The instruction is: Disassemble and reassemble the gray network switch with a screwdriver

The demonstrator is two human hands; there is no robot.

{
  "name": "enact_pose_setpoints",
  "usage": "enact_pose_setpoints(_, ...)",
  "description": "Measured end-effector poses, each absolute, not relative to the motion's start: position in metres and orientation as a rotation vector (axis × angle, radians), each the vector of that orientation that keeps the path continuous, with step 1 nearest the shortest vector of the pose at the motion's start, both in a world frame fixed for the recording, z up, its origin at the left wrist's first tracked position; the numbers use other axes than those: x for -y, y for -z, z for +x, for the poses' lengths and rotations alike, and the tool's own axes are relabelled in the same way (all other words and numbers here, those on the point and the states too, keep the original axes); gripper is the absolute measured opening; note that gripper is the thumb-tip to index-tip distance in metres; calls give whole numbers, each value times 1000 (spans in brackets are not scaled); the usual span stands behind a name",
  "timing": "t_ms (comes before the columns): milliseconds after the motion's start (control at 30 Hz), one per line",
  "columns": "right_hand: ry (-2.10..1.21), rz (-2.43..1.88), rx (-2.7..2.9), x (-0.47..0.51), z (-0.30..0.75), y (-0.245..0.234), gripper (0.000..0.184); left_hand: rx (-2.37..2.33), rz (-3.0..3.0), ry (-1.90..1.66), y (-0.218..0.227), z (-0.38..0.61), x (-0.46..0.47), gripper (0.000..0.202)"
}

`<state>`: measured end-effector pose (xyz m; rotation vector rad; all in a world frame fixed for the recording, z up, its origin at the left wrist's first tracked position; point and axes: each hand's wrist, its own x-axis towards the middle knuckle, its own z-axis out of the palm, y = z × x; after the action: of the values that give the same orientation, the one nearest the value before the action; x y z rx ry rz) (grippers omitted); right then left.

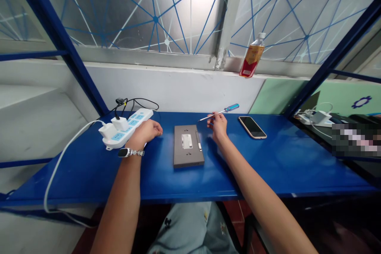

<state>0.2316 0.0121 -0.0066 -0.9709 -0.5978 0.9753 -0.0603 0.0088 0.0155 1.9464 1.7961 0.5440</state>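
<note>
My right hand (218, 126) is closed around the shaft of a screwdriver (231, 108). Its clear blue handle points up to the right, and its thin metal tip points left, above the far right corner of a flat grey box (181, 154). The box lies on the blue desk, with a white label, small keyhole-like slots on its upper face and a pale strip along its right side. To the left of the box, my left hand (149, 130) is beside the power strip (139, 117), fingers loosely curled and apparently holding nothing. A watch is on that wrist.
A phone (252, 127) lies to the right on the blue desk (268, 166). White plugs (119, 124) and cables crowd the power strip. A drink bottle (252, 56) stands on the window ledge. Blue frame posts rise on both sides, with more cables and adapters (321, 117) far right.
</note>
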Motion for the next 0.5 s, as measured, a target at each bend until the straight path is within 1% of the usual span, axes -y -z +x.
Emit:
enact_pose_setpoints(200, -970, -984, 623, -15, 231, 12, 23, -1883, 1943, -463, -24, -62, -2, 9)
enact_pose_setpoints(367, -961, -991, 663, -14, 229, 13, 19, -2044, 1962, -242, -38, -52, 5, 14)
enact_pose_setpoints(500, -962, -991, 671, -12, 227, 12, 14, -2064, 1978, -122, -42, -42, 8, 20)
